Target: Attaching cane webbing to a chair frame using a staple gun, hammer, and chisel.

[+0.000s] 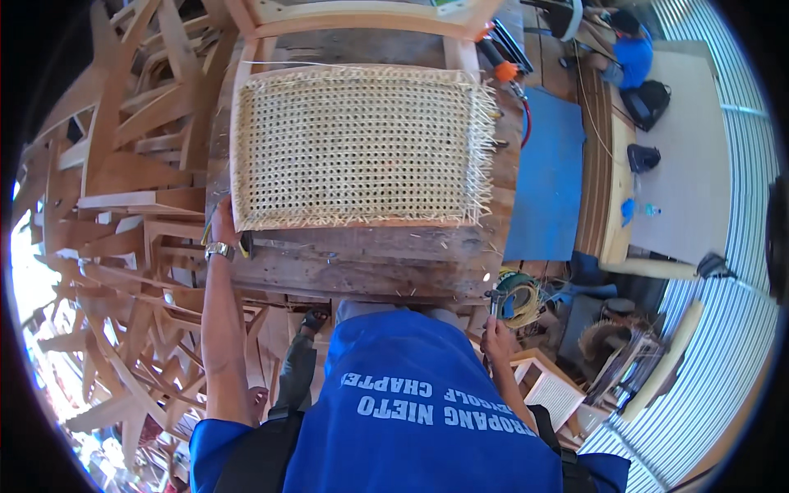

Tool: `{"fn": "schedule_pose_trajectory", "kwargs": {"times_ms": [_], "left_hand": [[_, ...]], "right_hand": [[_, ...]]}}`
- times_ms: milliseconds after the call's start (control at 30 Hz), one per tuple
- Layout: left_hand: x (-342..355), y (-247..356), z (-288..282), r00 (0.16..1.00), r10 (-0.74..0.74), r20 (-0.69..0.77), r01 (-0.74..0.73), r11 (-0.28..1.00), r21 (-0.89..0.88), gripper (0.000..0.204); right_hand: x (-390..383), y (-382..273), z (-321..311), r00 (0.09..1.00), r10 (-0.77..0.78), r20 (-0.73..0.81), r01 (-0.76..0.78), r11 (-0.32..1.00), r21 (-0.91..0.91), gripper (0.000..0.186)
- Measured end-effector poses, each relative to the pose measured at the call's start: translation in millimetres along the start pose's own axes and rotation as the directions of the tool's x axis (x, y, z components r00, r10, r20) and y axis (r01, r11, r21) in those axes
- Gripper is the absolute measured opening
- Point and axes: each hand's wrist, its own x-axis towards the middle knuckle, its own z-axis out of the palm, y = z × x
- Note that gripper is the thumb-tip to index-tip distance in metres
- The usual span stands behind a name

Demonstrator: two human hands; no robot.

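Two hands: left hand point(223, 223) grips cane panel point(357, 146) corner; right hand point(496, 335) clenched on metal tool point(496, 302).

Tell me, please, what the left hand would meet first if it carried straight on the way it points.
Probably the woven cane panel: the left hand lies on the wooden workbench at the panel's near left corner, pointing up along its left edge. Depth is unclear.

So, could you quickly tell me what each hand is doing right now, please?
Left hand: at the woven cane panel's corner; grip unclear.
Right hand: closed on a metal tool.
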Motion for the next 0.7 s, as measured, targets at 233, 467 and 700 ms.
{"fn": "schedule_pose_trajectory", "kwargs": {"times_ms": [233,467,700], "left_hand": [[4.7,-18.5,-22.9,0.982,0.047,0.181,-0.047,0.999,-0.007,0.037],[-45.5,38.2,-98.4,0.933,-0.339,-0.123,0.322,0.937,-0.138,0.027],[-112.7,239.7,-74.7,0.859,-0.381,-0.341,-0.018,0.644,-0.765,0.020]], "right_hand": [[15.0,53.9,-10.4,0.997,-0.071,-0.002,0.071,0.997,0.023,0.040],[49.7,-0.4,-26.2,0.998,-0.047,0.037,0.044,0.996,0.081,0.040],[14.5,-209.8,-49.2,0.899,-0.405,0.168,0.369,0.905,0.211,0.026]]}}
